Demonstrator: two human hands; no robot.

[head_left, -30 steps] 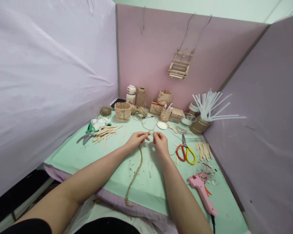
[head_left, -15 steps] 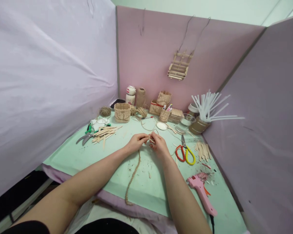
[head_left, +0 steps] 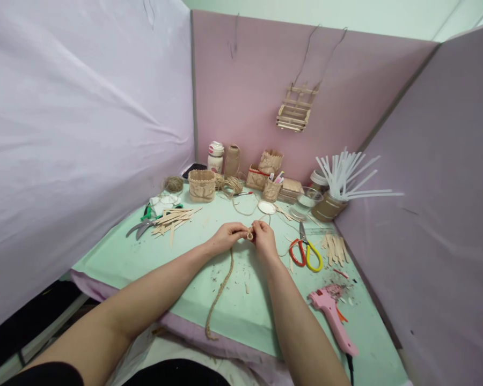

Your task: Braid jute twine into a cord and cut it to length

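Note:
My left hand (head_left: 226, 236) and my right hand (head_left: 264, 238) meet over the middle of the green table (head_left: 116, 257), fingers pinched together. Between them they hold the top end of a braided jute rope (head_left: 220, 289), which trails down towards me past the table's front edge. Thin jute twine (head_left: 245, 210) loops from my fingertips back towards the coil at the rear. The rope end looks curled into a small loop between my fingers.
Red-and-yellow scissors (head_left: 306, 252) and a pink glue gun (head_left: 332, 311) lie to the right. Wooden sticks (head_left: 173, 219) and pliers (head_left: 141, 225) lie to the left. Jars, small stick baskets and a cup of white glue sticks (head_left: 338, 185) line the back. Partition walls enclose three sides.
My hands have drawn closer together and slightly nearer me. The rope end between the fingers has curled into a tighter small loop.

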